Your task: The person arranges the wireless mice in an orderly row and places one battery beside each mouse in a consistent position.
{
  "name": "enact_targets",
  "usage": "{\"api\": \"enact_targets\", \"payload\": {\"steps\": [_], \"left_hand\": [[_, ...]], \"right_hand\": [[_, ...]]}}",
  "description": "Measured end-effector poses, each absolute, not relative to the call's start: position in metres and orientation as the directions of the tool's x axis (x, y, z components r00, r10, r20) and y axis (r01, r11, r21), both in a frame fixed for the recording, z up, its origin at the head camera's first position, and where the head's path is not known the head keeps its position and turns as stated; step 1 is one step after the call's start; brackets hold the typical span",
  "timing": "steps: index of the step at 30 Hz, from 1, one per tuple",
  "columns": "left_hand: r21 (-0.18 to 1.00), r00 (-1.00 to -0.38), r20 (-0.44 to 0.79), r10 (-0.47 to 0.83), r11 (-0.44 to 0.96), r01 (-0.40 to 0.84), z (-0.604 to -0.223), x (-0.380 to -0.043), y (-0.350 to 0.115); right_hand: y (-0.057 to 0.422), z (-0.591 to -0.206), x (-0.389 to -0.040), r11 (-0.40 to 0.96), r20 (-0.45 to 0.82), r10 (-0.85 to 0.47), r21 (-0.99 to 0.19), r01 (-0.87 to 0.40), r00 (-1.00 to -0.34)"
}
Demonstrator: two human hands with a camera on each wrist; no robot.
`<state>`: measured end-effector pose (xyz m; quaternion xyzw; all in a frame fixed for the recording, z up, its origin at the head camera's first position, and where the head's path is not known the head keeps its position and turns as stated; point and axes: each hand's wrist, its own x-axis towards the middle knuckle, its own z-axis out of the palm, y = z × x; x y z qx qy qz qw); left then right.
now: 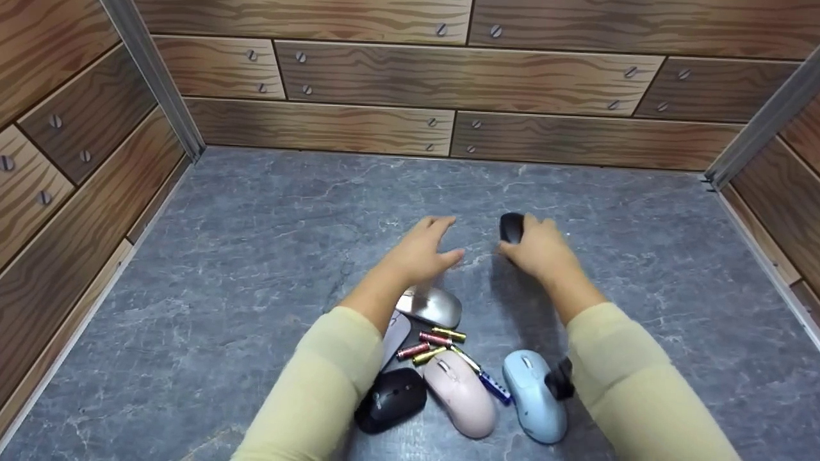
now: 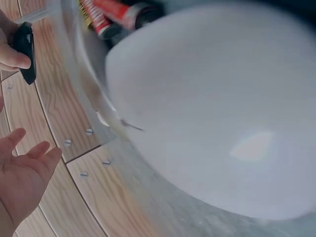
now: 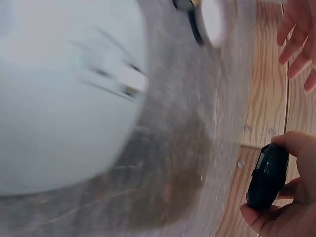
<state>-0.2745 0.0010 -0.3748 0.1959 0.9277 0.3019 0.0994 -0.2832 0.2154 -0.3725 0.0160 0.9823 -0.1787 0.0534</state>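
Note:
My right hand grips a black computer mouse above the far middle of the grey surface. In the right wrist view, thumb and fingers pinch this black mouse at its two ends. My left hand hangs to its left with fingers spread and nothing in them. Below that hand lies a silver mouse, partly overlapped by the wrist. A lilac mouse shows beside the left sleeve, which hides part of it. The left wrist view also has the spread left hand.
Nearer to me lie a second black mouse, a pink mouse and a light blue mouse. Several batteries, among them a red battery and a blue battery, sit between them. Wood-patterned walls enclose the surface.

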Motion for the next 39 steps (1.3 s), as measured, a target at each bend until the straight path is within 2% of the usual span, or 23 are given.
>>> {"api": "enact_targets", "payload": {"steps": [9, 17, 33, 39], "left_hand": [[0.630, -0.925, -0.081, 0.372, 0.738, 0.242, -0.375, -0.288, 0.009], [0.622, -0.924, -0.104, 0.367, 0.749, 0.228, -0.379, -0.298, 0.015], [0.640, -0.926, -0.101, 0.363, 0.736, 0.219, -0.383, -0.302, 0.011], [0.611, -0.923, -0.118, 0.367, 0.760, 0.224, -0.384, -0.303, 0.010]], "right_hand": [[0.237, -0.375, -0.320, 0.943, -0.172, 0.133, -0.280, 0.178, -0.976], [0.251, -0.387, -0.332, 0.924, -0.276, 0.217, -0.250, 0.288, -0.936], [0.252, -0.404, -0.340, 0.931, -0.352, 0.220, -0.204, 0.304, -0.910], [0.250, -0.408, -0.345, 0.934, -0.365, 0.211, -0.197, 0.296, -0.907]]}}
